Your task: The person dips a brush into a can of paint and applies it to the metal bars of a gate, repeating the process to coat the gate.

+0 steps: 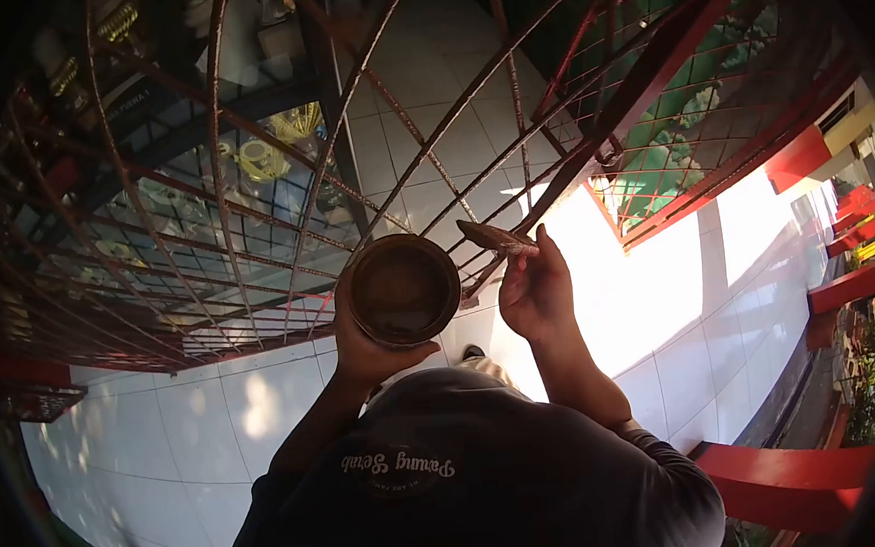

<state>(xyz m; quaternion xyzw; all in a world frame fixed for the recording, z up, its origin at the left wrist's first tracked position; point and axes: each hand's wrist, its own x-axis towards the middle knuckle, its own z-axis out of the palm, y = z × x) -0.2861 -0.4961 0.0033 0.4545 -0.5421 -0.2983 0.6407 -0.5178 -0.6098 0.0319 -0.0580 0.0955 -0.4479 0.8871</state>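
Note:
My left hand (370, 356) is wrapped round the side of a round brown bowl (403, 253), with the thumb along its near edge. Seen from above, the bowl has a dark rim and a murky brown inside. To its right, my right hand (537, 295) is raised and pinches a narrow, dark, flat piece (495, 238) between thumb and fingers. That piece has a blunt dark end pointing left toward the bowl and a paler lower edge; its exact kind I cannot tell. Both hands are in front of my dark printed shirt (450, 483).
A rusty metal grille with a red frame bar (678, 33) stands just beyond my hands. Gold ornaments (263, 159) show behind it at left, a green panel (675, 149) at right. White floor tiles (196, 424) lie below, sunlit at right. A red bench-like block (791, 477) is at lower right.

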